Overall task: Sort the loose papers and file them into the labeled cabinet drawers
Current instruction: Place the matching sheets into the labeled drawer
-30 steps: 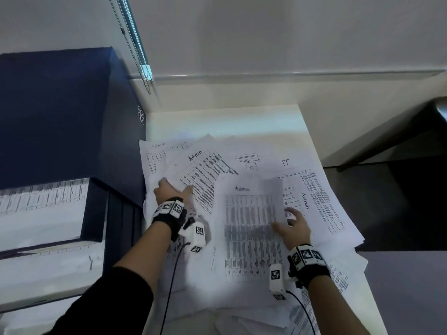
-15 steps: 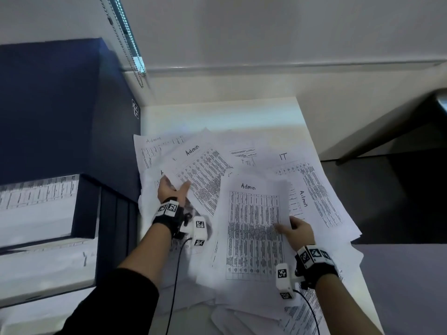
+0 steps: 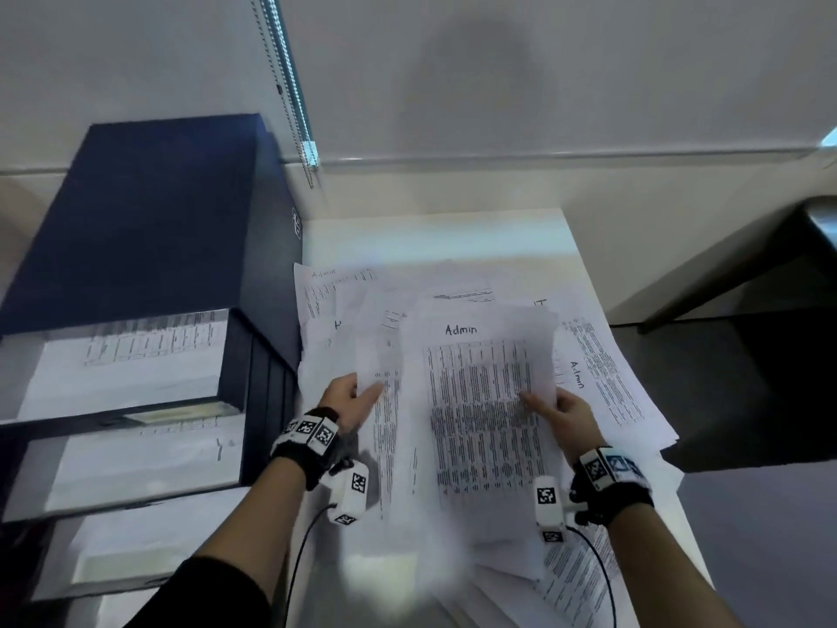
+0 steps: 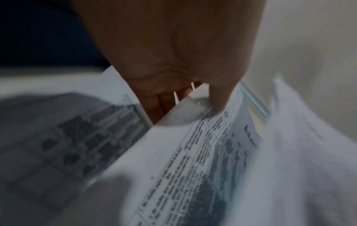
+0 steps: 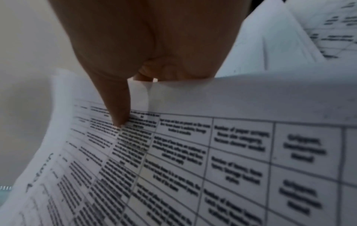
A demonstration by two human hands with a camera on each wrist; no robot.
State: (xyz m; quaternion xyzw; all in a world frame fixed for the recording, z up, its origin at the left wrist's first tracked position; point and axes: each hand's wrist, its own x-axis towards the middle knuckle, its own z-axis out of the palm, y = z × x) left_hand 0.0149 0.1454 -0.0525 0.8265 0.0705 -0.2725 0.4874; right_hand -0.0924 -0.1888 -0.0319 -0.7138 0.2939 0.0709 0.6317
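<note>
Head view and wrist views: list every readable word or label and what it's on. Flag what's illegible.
"Admin": handwritten atop the sheet in the right hand
"Admin": far-left sheet of the pile
"Admin": sideways on the right-side sheet
"IT": sheet at the back right
"Number of": table cell, right wrist view; remainder blurred
Sheet in the left hand: heading blurred
Printed tables, cabinet side label, drawer papers: too small or blurred

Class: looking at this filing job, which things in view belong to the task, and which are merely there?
Belong: Admin sheet in right hand; second sheet in left hand; paper pile; cabinet drawers.
Merely there: blind cord; wall.
</note>
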